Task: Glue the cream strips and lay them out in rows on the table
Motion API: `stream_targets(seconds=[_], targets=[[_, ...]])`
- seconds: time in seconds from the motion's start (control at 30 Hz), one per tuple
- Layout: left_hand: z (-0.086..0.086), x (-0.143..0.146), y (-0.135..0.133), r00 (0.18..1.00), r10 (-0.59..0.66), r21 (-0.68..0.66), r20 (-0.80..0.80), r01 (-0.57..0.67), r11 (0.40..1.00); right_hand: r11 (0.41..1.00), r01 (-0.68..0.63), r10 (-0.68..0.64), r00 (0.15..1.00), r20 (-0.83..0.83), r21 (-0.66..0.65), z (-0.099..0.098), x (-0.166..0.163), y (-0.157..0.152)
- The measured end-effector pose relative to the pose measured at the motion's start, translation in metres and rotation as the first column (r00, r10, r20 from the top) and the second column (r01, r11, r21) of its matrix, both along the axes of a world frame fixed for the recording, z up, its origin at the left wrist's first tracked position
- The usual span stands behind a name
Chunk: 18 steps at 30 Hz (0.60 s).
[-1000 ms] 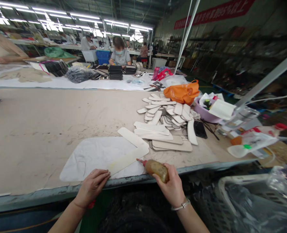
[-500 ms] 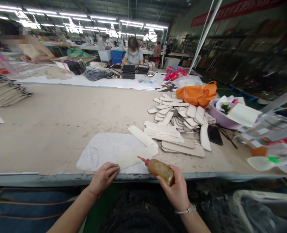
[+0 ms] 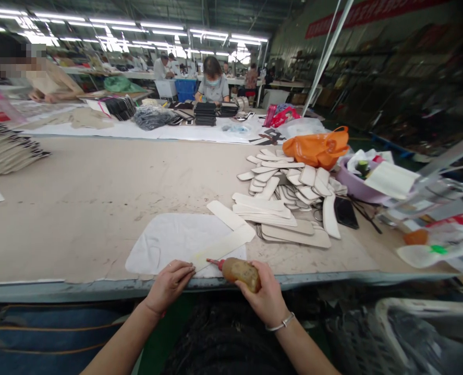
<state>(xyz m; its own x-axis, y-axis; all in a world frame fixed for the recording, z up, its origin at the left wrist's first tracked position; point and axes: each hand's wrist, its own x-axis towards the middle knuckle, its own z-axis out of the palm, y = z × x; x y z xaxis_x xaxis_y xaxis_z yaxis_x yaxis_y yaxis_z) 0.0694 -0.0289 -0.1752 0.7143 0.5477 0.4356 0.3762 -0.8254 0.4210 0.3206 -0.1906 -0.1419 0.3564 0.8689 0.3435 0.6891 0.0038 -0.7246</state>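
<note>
My right hand (image 3: 266, 298) is closed round a brown glue bottle (image 3: 237, 270) with a red nozzle. The nozzle tip touches the near end of a long pale strip (image 3: 224, 245). That strip lies on a white sheet (image 3: 165, 242) at the table's front edge. My left hand (image 3: 169, 285) has its fingers curled, pressing down on the strip's near left end. A second pale strip (image 3: 227, 215) lies crosswise just behind the first.
A heap of pale cut pieces (image 3: 284, 195) lies to the right, with an orange bag (image 3: 319, 147), a purple bowl (image 3: 356, 188) and a black phone (image 3: 345, 212) beyond. Stacked pieces (image 3: 4, 153) sit far left. Other people work at tables behind. A basket (image 3: 423, 328) stands at lower right.
The bottle's nozzle has slid left along the strip toward my left hand. The view has turned slightly to the left.
</note>
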Motion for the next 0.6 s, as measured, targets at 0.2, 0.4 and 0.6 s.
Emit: stream_targets(seconds=[0.2, 0.4, 0.6], targets=[[0.0, 0.0, 0.002, 1.0, -0.007, -0.008, 0.0, 0.007, 1.0, 0.98, 0.198, -0.198, 0.979, 0.057, 0.014, 0.0, 0.034, -0.006], [0.001, 0.001, 0.0, 1.0, 0.014, -0.005, -0.012, -0.014, 1.0, 0.997, 0.048, -0.048, 0.999, 0.002, 0.053, 0.006, 0.013, -0.003], [0.001, 0.001, 0.001, 0.999, 0.009, -0.011, -0.033, -0.01, 1.0, 0.994, -0.111, 0.112, 0.993, -0.028, 0.015, 0.01, -0.012, 0.001]])
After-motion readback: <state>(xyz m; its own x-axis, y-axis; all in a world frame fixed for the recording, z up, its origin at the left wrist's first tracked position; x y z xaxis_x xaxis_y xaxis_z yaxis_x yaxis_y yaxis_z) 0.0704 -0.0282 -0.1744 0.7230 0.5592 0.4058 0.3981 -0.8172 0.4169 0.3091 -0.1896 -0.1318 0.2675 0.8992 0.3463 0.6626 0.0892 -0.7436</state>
